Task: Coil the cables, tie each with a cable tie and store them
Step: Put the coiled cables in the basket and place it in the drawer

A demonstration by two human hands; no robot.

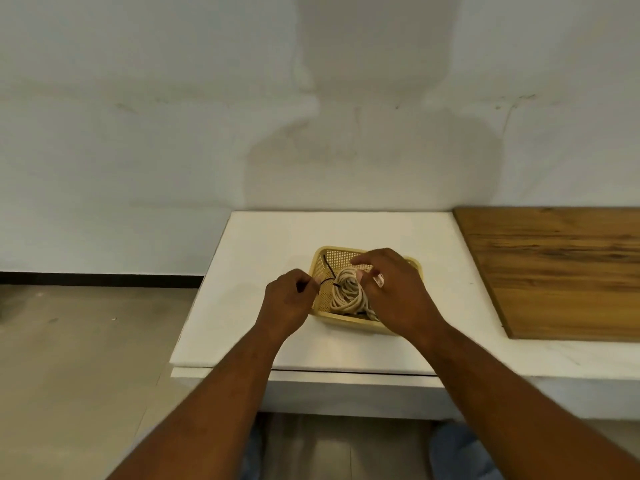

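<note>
Two bare forearms are seen closest in the head view, reaching away from the camera over the near edge of a white table (pixel 277 244), with what look like blue shoe covers (pixel 457 452) on the floor beneath. Further out, the left hand (pixel 289 301) is curled, and the tail of a black cable tie (pixel 329 268) is pinched between its thumb and forefinger, just outside the left wall of a yellow perforated basket (pixel 349 323). A coiled cable (pixel 346 294), beige and loosely bundled, lies inside the basket, and the tie is looped round its upper left part. The right hand (pixel 393 289) is held over the coil with fingers arched and the forefinger extended. Whether the coil is actually gripped or only covered cannot be told from here. A wooden board (pixel 554 268) lies on the table well to the right.

The step in hand is judged to be the tightening of the tie with the coil already in its store. It is best done with the bundle pressed down and held steady by the right hand while the tail is drawn straight out to the left. The loops should be gathered first so that none is left outside the tie, and the light basket should be kept from sliding.
</note>
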